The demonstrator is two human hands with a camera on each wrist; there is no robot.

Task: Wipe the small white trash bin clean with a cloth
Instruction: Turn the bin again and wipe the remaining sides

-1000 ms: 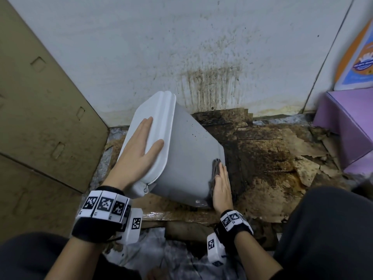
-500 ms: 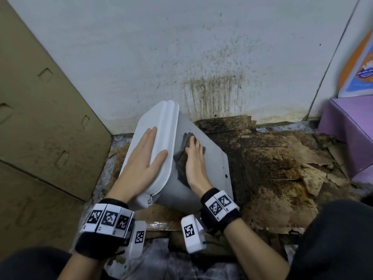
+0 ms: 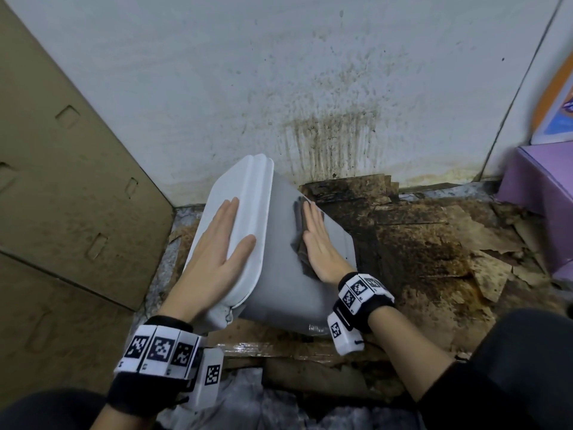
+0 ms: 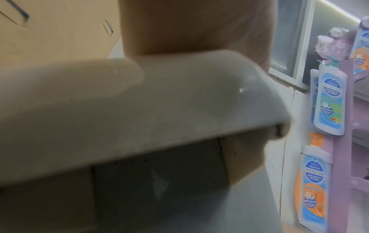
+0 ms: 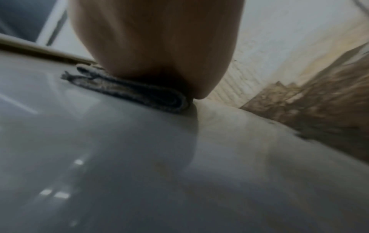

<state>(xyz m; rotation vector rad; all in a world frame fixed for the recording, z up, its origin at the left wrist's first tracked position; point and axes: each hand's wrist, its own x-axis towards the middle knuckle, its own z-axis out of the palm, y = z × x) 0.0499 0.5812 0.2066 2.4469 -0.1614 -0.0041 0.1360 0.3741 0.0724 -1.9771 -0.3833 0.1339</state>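
Note:
The small white trash bin (image 3: 279,280) lies tilted on the floor, its lid end up and to the left, its base toward the right. My left hand (image 3: 221,246) lies flat with straight fingers on the white lid (image 3: 245,187), thumb spread to the right. My right hand (image 3: 316,240) presses flat on a folded dark grey cloth (image 3: 299,231) against the bin's upper side wall. In the right wrist view the folded cloth (image 5: 137,93) sits squeezed between my palm (image 5: 159,47) and the bin wall (image 5: 119,157). The left wrist view shows the lid's rim (image 4: 119,102) under my palm.
A stained white wall (image 3: 310,88) rises just behind the bin. Flattened cardboard (image 3: 62,181) leans on the left. Torn, dirty brown cardboard (image 3: 434,259) covers the floor to the right. A purple display stand (image 3: 539,187) with pouches stands at far right. My dark-trousered knee (image 3: 511,367) is at lower right.
My right hand has carried the cloth from the bin's lower right edge up across the side wall toward the lid end. The left hand has stayed on the lid.

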